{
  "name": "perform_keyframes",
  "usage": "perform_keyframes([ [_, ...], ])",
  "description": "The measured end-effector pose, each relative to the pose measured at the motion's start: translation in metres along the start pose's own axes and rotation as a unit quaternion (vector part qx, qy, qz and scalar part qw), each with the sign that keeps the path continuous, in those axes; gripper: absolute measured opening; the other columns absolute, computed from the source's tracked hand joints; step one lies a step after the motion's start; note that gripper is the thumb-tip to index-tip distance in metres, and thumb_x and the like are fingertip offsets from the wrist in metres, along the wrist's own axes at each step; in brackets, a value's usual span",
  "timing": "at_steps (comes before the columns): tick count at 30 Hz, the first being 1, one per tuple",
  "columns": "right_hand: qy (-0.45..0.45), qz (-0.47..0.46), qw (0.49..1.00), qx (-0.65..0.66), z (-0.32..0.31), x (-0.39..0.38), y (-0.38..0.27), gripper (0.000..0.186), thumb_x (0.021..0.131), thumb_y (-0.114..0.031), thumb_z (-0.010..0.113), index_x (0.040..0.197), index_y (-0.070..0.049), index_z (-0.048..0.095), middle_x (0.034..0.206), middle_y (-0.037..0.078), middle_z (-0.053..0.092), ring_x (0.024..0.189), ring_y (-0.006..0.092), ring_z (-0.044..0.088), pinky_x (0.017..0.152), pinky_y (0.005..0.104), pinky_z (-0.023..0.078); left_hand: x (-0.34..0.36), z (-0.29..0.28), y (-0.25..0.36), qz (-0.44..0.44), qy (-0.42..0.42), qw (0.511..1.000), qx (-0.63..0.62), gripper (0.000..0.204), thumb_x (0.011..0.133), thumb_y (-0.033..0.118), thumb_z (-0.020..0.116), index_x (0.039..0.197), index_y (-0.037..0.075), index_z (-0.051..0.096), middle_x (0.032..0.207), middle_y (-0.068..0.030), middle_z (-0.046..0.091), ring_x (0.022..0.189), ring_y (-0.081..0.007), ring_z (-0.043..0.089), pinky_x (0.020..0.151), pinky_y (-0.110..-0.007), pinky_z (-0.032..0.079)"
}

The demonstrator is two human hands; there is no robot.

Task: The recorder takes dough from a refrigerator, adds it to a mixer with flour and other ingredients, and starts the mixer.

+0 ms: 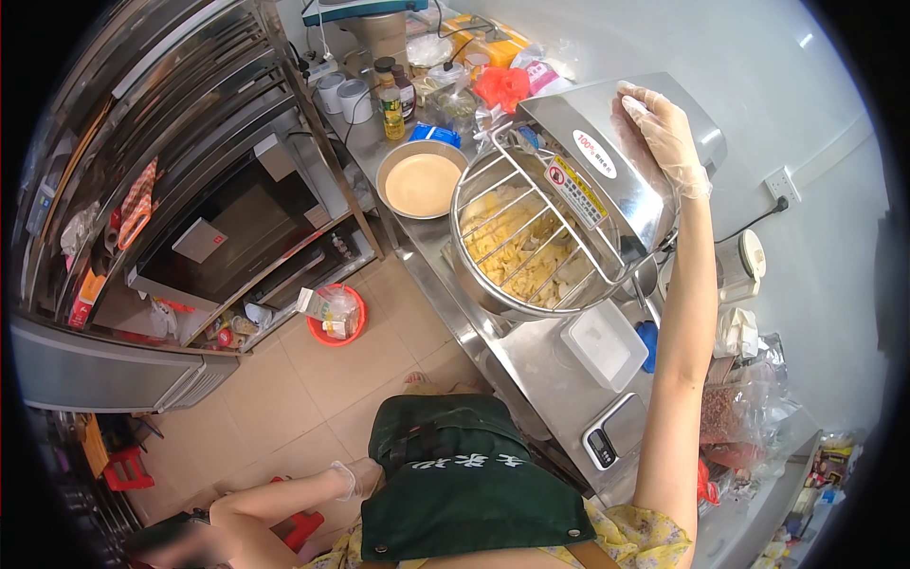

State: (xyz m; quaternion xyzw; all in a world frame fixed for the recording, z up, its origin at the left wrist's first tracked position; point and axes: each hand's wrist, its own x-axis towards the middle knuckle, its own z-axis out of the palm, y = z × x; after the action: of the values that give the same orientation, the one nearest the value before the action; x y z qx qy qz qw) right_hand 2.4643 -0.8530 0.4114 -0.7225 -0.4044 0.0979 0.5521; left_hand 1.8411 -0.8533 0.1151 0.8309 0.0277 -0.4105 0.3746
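Note:
My right hand, in a clear plastic glove, lies over the top of the shiny head of a stand mixer, fingers stretched along the metal. Under that head sits a steel mixing bowl, covered by a wire guard. Through the bars shows a pale yellow, lumpy mixture; the mixing tool is hidden. My left hand, also gloved, is low beside the dark green apron, away from the counter. Its fingers do not show clearly.
Left of the bowl stands a round pan of smooth beige contents. Nearer are a lidded plastic box and a kitchen scale. Bottles and cans crowd the back. A red bin stands on the floor beside a metal rack.

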Motion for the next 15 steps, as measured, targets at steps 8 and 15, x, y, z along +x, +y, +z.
perform_keyframes([
  [8,0.005,-0.026,0.999,-0.033,-0.0021,0.0029,0.005,0.032,0.09,-0.015,0.057,0.115,0.004,0.06,0.097,0.012,0.067,0.088,0.0133,0.061,0.08,0.0248,0.047,-0.0006,-0.003,0.0033,-0.021,-0.013,1.0,-0.003,0.017,0.076,0.018,0.059,0.081,0.006,0.07,0.078,-0.0192,0.066,0.08,-0.0381,0.064,0.066,-0.043,0.052],
  [15,0.006,0.001,1.0,0.009,-0.0011,-0.0007,-0.0006,0.031,0.09,-0.013,0.057,0.116,0.004,0.059,0.099,0.01,0.066,0.088,0.0116,0.06,0.078,0.0235,0.048,0.002,-0.0006,0.0,-0.01,-0.022,1.0,-0.008,0.018,0.073,0.02,0.06,0.08,0.006,0.07,0.08,-0.0202,0.066,0.081,-0.0392,0.064,0.067,-0.043,0.052],
])
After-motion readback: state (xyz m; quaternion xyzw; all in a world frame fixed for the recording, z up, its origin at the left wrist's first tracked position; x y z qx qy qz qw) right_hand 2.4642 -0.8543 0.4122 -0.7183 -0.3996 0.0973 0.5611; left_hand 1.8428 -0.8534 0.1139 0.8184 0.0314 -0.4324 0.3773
